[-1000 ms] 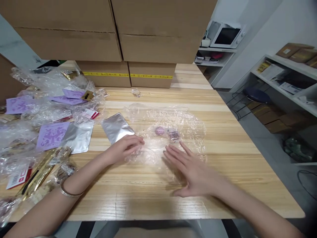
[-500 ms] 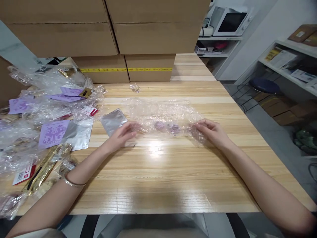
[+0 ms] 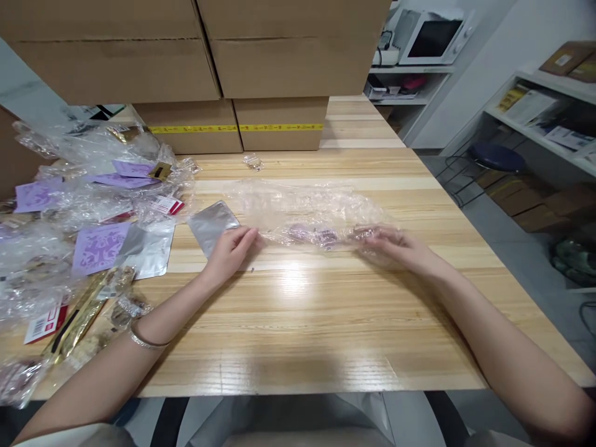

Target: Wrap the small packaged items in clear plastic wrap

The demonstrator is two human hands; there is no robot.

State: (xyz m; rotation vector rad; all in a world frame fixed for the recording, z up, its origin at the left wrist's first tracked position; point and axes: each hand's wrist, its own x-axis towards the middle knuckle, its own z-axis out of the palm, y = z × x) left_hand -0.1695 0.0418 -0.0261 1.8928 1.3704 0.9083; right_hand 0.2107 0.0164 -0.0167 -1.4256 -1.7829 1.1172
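A crinkled sheet of clear plastic wrap [image 3: 307, 202] lies across the middle of the wooden table, its near edge folded over. Through it show a round pinkish-purple piece [image 3: 298, 232] and a small purple packet [image 3: 326, 237], both blurred by the film. At the left end of the fold, my left hand [image 3: 233, 249] pinches the film between thumb and fingers. My right hand [image 3: 398, 247] grips the right end, its fingers partly behind the film and a little smeared by motion. A flat silver pouch [image 3: 212, 223] lies just beyond my left hand.
Plastic-wrapped items, purple cards [image 3: 100, 248], red-and-white packets and gold strips crowd the table's left side. Another silver pouch [image 3: 153, 245] lies there. Stacked cardboard boxes [image 3: 279, 68] stand at the back, with a small clear packet [image 3: 252, 162] in front.
The near part of the plastic wrap has been folded away from me over the small purple pieces. My right hand has moved from the near middle to the right end and closed on the film.
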